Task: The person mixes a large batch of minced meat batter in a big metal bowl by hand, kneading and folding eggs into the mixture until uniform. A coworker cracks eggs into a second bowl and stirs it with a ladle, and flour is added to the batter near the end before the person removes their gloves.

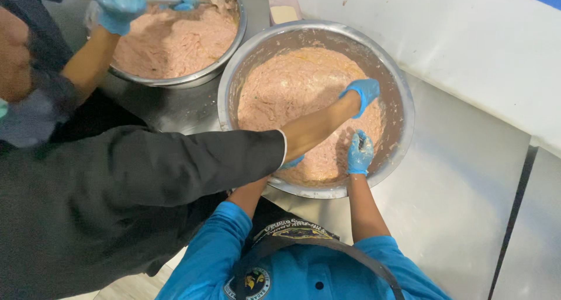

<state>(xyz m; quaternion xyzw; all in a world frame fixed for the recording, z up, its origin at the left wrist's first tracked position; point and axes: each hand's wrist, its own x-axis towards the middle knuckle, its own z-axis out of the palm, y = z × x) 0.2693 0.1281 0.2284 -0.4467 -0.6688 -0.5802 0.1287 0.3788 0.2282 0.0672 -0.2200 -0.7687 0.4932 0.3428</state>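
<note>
Pink paste [298, 89] is mid-kneading: right hand [360, 152] curls around a clump, left hand [291, 162] hides beneath a co-worker's sleeve [175, 165], grip unclear; rim smears probably need scraping.

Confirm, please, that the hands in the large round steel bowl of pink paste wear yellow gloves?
No: the gloves are blue, not yellow. The head view shows the right hand and a co-worker's hand, blue-gloved, in the large round steel bowl of pink paste.

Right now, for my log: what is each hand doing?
Left hand: mostly hidden under a black sleeve; cannot tell.
Right hand: fingers curled in the pink mixture; grip cannot be told.
</note>
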